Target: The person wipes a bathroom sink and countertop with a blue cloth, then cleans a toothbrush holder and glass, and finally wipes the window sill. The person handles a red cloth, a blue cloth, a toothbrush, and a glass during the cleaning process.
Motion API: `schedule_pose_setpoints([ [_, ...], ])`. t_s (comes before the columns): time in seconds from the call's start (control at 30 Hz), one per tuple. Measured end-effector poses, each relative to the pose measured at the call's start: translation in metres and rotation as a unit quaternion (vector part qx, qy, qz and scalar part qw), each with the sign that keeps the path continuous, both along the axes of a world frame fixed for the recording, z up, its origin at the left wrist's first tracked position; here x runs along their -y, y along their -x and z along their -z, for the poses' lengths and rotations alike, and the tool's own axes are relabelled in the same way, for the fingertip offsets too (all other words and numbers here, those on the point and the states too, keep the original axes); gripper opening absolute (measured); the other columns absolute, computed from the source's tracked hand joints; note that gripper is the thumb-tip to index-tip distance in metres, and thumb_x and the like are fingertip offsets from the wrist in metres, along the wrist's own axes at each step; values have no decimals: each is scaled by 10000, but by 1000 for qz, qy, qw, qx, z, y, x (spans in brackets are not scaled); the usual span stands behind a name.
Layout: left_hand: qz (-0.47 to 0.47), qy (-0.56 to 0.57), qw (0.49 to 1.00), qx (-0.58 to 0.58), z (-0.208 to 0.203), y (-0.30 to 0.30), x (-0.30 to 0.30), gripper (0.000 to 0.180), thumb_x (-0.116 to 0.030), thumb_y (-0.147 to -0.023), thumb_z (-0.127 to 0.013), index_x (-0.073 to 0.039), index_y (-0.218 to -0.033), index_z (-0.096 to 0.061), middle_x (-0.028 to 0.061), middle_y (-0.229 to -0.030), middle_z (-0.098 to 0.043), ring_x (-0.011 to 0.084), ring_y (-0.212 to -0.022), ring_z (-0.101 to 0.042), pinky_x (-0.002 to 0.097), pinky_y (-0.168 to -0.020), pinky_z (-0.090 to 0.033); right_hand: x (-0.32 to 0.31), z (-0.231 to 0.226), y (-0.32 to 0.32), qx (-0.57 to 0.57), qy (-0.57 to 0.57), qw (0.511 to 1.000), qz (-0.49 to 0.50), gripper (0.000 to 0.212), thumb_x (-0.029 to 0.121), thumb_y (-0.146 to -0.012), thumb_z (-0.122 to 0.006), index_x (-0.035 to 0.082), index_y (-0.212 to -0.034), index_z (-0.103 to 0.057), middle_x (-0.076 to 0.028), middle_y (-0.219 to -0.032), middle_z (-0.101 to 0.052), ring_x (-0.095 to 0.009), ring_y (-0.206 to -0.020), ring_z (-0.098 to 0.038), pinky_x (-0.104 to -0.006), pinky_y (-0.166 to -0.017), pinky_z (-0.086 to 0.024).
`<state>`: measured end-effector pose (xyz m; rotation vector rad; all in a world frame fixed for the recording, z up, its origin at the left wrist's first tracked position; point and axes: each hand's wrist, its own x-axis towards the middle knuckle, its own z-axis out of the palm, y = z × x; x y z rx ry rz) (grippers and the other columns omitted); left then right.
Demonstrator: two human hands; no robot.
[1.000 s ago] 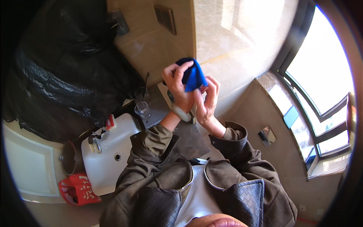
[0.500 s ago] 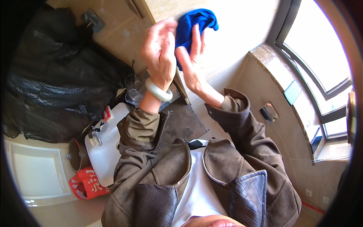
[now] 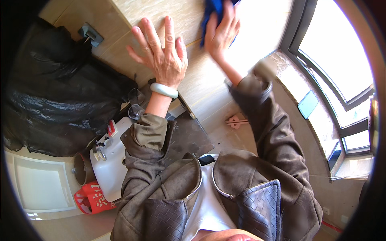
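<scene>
My left hand (image 3: pixel 163 58) is open, its fingers spread over the beige tiled wall (image 3: pixel 185 24); it holds nothing. A pale bangle (image 3: pixel 164 90) circles that wrist. Higher up and to the right, my right hand (image 3: pixel 223 34) has a blue cloth (image 3: pixel 212 8) under its palm and fingers, held against the tiles. Part of the cloth is hidden by the hand, and its top runs out of view. The right cuff is smeared by motion.
A white washbasin (image 3: pixel 106 168) with a tap stands at the left, near a brown bin (image 3: pixel 83 168) and a red bag (image 3: pixel 94 198). Black plastic sheeting (image 3: pixel 60 92) hangs at far left. A phone-like slab (image 3: pixel 308 105) lies on the windowsill beside the open window (image 3: pixel 337 52).
My hands have moved apart. The left one has spread its fingers and shifted slightly left; the right has carried the blue cloth up and to the right.
</scene>
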<state>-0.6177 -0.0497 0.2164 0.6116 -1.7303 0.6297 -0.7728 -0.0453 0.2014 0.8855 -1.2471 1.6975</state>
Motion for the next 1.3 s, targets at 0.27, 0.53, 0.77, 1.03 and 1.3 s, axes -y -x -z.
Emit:
schedule_pose_setpoints([
  [0.27, 71, 30, 989, 123, 32, 12, -4, 395, -216, -969, -515, -222, -1358, -578, -14, -1422, -539, 224, -1401, -403, 604, -1143, -43, -36, 74, -17, -191, -139, 947, -216, 405, 92, -759, -706, 90, -1157, -632, -142, -1238, -586, -359, -1160, -543, -504, -1000, -398],
  [0.53, -42, 173, 983, 51, -17, 20, -1, 153, -272, -890, -620, -310, -1017, -696, -162, -1060, -637, 119, -1037, -524, 523, -968, -233, -58, 24, 20, -161, -135, 976, -57, 540, 121, -649, -847, 144, -1143, -630, -105, -1317, -508, -303, -1074, -551, -430, -966, -403],
  [0.77, -34, -16, 970, 240, 65, -9, -33, 222, -88, -677, -668, -224, -791, -536, -13, -774, -449, 194, -788, -505, 414, -755, -320, -62, 155, -13, 23, -197, 944, -264, 650, -84, -603, -709, 126, -1207, -588, -135, -1276, -461, -290, -980, -507, -418, -870, -461],
  [1.03, -26, 16, 981, 193, 37, -3, -28, 311, -24, -617, -676, -157, -868, -550, -4, -835, -495, 205, -776, -520, 376, -713, -299, -69, 96, -2, -21, -221, 940, -259, 623, -137, -725, -641, 120, -1283, -538, -177, -1369, -361, -396, -1245, -452, -460, -1020, -416],
  [1.3, 4, 44, 987, 155, 22, 24, -15, 397, -83, -851, -604, -268, -1198, -555, -5, -796, -444, 157, -588, -517, 291, -450, -440, -62, 57, -2, -67, -171, 976, -122, 599, 96, -795, -659, 84, -1373, -500, -285, -1531, -241, -479, -1340, -332, -569, -1090, -274],
])
